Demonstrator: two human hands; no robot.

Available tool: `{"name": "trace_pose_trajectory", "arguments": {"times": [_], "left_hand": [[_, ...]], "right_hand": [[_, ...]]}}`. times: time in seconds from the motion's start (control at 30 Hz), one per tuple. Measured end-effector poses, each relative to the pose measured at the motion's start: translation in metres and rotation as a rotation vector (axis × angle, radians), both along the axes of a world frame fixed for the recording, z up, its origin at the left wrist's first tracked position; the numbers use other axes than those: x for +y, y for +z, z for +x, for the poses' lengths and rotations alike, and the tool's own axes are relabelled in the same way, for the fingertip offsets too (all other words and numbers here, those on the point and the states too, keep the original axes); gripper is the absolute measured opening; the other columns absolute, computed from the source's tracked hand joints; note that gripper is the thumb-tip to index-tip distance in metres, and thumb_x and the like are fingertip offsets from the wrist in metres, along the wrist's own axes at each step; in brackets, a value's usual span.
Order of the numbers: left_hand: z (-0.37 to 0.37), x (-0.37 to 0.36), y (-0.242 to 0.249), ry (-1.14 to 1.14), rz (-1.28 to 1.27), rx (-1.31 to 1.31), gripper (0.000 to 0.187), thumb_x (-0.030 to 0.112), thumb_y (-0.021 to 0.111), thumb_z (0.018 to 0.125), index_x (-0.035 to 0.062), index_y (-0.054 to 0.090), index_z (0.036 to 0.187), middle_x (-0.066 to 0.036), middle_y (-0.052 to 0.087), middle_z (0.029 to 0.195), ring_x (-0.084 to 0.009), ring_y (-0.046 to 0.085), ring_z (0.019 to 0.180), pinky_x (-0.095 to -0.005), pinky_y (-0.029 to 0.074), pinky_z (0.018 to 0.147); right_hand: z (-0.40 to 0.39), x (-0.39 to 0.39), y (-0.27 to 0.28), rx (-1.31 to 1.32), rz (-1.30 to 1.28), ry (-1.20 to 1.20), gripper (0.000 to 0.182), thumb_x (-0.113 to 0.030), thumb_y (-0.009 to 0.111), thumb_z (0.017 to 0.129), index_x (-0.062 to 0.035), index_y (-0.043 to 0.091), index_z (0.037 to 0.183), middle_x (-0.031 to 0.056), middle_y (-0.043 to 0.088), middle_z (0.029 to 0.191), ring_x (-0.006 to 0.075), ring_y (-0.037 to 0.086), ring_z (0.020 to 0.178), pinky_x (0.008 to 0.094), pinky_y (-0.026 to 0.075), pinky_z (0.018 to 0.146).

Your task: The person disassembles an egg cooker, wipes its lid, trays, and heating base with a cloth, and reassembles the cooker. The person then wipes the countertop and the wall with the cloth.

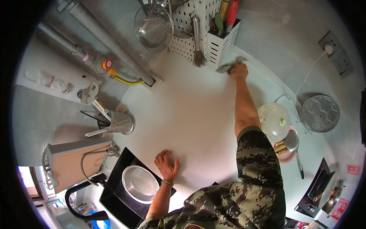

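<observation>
**Grey cloth pressed at the far edge of the counter**

The right hand is stretched out across the pale counter, fingers closed down on a cloth. The cloth is grey, small and crumpled, bunched into uneven folds, with part of it sticking out to either side of the hand and the rest hidden under the palm. It lies on the counter right at the foot of the white holder, touching or almost touching its base; which one cannot be told.

The left hand lies flat on the counter, fingers spread, holding nothing. It rests on the near side of the counter from the holder, just beside the sink, where a metal bowl sits.

A brush hangs just left of the holder, bristles down. A strainer hangs further left. A lidded pot stands well to the right of the holder, beside the outstretched arm.
</observation>
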State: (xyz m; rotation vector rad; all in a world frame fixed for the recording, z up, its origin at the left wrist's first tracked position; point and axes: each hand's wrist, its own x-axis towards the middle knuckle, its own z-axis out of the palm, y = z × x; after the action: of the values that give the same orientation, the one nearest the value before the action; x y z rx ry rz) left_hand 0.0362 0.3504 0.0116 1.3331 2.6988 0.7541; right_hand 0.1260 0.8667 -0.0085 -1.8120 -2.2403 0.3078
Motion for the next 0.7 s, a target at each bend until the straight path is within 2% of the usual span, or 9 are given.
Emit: {"name": "trace_pose_trajectory", "arguments": {"times": [0.1, 0.23, 0.3, 0.37, 0.43, 0.47, 0.57, 0.63, 0.7], "left_hand": [[0.0, 0.003, 0.002, -0.009, -0.014, 0.014, 0.042, 0.043, 0.059, 0.076, 0.0113, 0.055, 0.103, -0.01, 0.05, 0.109, -0.0285, 0.042, 0.105, -0.0422, 0.03, 0.091], [0.001, 0.004, 0.001, -0.006, -0.007, 0.022, 0.044, 0.045, 0.058, 0.077, 0.0109, 0.054, 0.103, -0.01, 0.049, 0.109, -0.0288, 0.043, 0.105, -0.0426, 0.03, 0.091], [0.001, 0.002, -0.002, -0.009, -0.011, 0.043, 0.044, 0.046, 0.058, 0.077, 0.0107, 0.054, 0.103, -0.01, 0.049, 0.109, -0.0288, 0.043, 0.104, -0.0428, 0.03, 0.091], [0.0, 0.003, 0.0, -0.011, 0.001, 0.029, 0.044, 0.046, 0.057, 0.077, 0.01, 0.054, 0.103, -0.01, 0.05, 0.109, -0.0295, 0.043, 0.105, -0.0429, 0.029, 0.092], [0.003, 0.001, 0.0, -0.014, 0.008, 0.018, 0.044, 0.046, 0.056, 0.078, 0.0097, 0.055, 0.102, -0.01, 0.05, 0.109, -0.0297, 0.043, 0.106, -0.0429, 0.029, 0.092], [0.002, 0.0, -0.002, -0.015, 0.013, 0.019, 0.044, 0.046, 0.056, 0.078, 0.0096, 0.055, 0.102, -0.01, 0.05, 0.109, -0.0297, 0.043, 0.106, -0.0429, 0.029, 0.092], [0.001, 0.0, -0.001, -0.027, 0.043, 0.0, 0.043, 0.046, 0.056, 0.078, 0.0094, 0.056, 0.101, -0.01, 0.051, 0.107, -0.0295, 0.044, 0.105, -0.0428, 0.029, 0.092], [0.001, 0.001, 0.001, -0.033, 0.05, -0.005, 0.042, 0.044, 0.057, 0.077, 0.0095, 0.056, 0.1, -0.01, 0.051, 0.107, -0.0294, 0.044, 0.105, -0.0428, 0.03, 0.091], [0.0, 0.004, 0.005, -0.032, 0.034, 0.007, 0.04, 0.041, 0.06, 0.075, 0.0098, 0.057, 0.1, -0.01, 0.051, 0.108, -0.0293, 0.044, 0.104, -0.0429, 0.03, 0.091]], "right_hand": [[-0.019, -0.008, 0.012, -0.097, -0.018, 0.122, 0.038, -0.021, 0.05, 0.081, -0.0215, 0.054, 0.119, 0.0017, 0.038, 0.136, 0.022, 0.029, 0.129, 0.0413, 0.027, 0.103], [-0.026, -0.022, -0.011, 0.039, 0.193, 0.228, 0.027, -0.014, 0.052, 0.074, -0.0167, 0.067, 0.096, 0.0041, 0.056, 0.117, 0.0262, 0.05, 0.11, 0.0404, 0.041, 0.09], [-0.034, -0.067, -0.02, 0.288, 0.551, 0.315, 0.018, -0.004, 0.054, 0.067, -0.0102, 0.068, 0.077, 0.0081, 0.064, 0.091, 0.0294, 0.06, 0.085, 0.038, 0.049, 0.077], [-0.045, -0.116, -0.023, 0.574, 0.631, 0.414, 0.019, 0.002, 0.056, 0.062, -0.0108, 0.068, 0.07, 0.0084, 0.065, 0.088, 0.0278, 0.06, 0.084, 0.0385, 0.049, 0.075], [-0.046, -0.153, -0.007, 0.673, 0.276, 0.518, 0.02, 0.005, 0.057, 0.059, -0.0109, 0.067, 0.068, 0.0082, 0.065, 0.08, 0.0267, 0.06, 0.081, 0.0382, 0.049, 0.073], [-0.042, -0.151, 0.0, 0.635, 0.12, 0.471, 0.019, 0.003, 0.058, 0.059, -0.0116, 0.067, 0.068, 0.0081, 0.065, 0.074, 0.0264, 0.061, 0.078, 0.0366, 0.049, 0.072], [-0.013, -0.089, -0.002, 0.381, 0.4, -0.192, 0.011, -0.013, 0.06, 0.067, -0.0198, 0.068, 0.07, 0.007, 0.065, 0.073, 0.0249, 0.062, 0.071, 0.0367, 0.048, 0.067], [0.018, -0.048, 0.027, 0.061, 0.275, -0.458, 0.033, -0.024, 0.061, 0.074, -0.0192, 0.059, 0.107, 0.0068, 0.056, 0.113, 0.0256, 0.054, 0.1, 0.0404, 0.041, 0.084], [0.033, -0.012, -0.004, -0.131, 0.234, -0.535, 0.045, -0.031, 0.06, 0.074, -0.0166, 0.051, 0.115, 0.0049, 0.051, 0.116, 0.0244, 0.045, 0.111, 0.0394, 0.031, 0.094]]}}
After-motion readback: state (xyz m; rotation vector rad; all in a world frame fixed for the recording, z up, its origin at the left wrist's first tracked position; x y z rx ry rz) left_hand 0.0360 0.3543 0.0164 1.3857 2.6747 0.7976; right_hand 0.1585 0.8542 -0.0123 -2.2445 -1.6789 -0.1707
